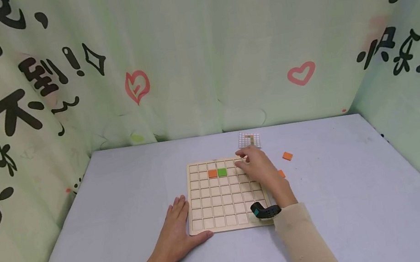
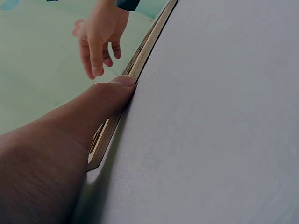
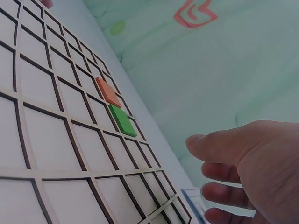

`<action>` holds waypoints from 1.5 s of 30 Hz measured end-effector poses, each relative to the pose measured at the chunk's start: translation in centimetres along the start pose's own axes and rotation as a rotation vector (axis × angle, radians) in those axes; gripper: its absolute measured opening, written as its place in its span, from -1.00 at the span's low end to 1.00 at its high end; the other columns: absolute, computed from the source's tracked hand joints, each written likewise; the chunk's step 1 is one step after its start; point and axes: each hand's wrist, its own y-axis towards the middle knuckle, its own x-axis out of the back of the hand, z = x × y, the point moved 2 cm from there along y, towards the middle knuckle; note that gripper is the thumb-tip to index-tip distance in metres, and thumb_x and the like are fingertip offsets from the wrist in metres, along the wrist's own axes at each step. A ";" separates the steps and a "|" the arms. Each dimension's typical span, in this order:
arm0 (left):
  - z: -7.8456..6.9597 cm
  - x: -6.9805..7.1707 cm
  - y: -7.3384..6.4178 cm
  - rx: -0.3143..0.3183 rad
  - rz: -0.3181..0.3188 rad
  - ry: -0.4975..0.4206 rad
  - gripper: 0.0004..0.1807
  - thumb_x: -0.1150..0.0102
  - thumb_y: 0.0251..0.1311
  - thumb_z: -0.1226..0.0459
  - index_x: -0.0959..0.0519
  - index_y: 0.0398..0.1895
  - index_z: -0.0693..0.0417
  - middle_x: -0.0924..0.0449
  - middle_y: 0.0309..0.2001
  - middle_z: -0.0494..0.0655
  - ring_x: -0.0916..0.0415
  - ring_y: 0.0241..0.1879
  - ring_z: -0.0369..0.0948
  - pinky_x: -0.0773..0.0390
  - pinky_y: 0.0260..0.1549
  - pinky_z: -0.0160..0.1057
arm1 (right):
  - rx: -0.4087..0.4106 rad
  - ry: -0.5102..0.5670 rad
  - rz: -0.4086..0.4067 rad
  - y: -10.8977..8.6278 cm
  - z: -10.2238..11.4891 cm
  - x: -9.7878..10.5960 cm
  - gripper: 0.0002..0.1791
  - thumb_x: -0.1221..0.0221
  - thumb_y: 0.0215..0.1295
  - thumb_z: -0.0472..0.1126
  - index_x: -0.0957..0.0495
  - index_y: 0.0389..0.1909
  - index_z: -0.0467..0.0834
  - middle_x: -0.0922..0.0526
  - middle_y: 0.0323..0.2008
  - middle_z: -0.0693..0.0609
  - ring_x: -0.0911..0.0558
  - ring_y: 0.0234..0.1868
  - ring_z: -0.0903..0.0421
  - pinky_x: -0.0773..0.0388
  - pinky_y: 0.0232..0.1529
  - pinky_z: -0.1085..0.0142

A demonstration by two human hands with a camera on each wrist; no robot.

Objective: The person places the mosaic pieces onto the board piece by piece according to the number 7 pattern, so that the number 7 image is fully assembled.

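Note:
A wooden grid board [image 1: 216,201] lies on the table, its square cells framed by thin raised strips. An orange tile [image 1: 212,173] and a green tile [image 1: 222,172] sit side by side in its second row from the far edge. My left hand [image 1: 175,234] rests at the near left corner, fingers along the left side, thumb [image 2: 124,81] touching the front edge. Over the board's far right part is my right hand [image 1: 257,164], above the surface with fingers loosely bent. Between its thumb [image 3: 196,142] and fingers no tile shows.
Beyond the board lies a small card with a printed grid pattern [image 1: 249,139]. To the right are a loose orange tile [image 1: 287,155] and another orange tile [image 1: 281,173], partly hidden by my right wrist. A printed curtain [image 1: 210,56] surrounds the white table [image 1: 374,214].

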 end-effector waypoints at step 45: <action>0.0 0.2 -0.1 -0.005 -0.002 -0.023 0.18 -0.45 -0.08 -0.23 -0.25 0.45 0.38 -0.14 0.53 0.26 0.01 0.58 0.11 -0.03 0.57 0.11 | -0.095 0.015 -0.094 -0.5 -2.7 2.8 -0.51 -0.17 0.44 -0.10 -0.49 0.29 -0.24 -0.47 0.15 -0.22 -0.53 0.07 -0.15 -0.62 -0.03 0.03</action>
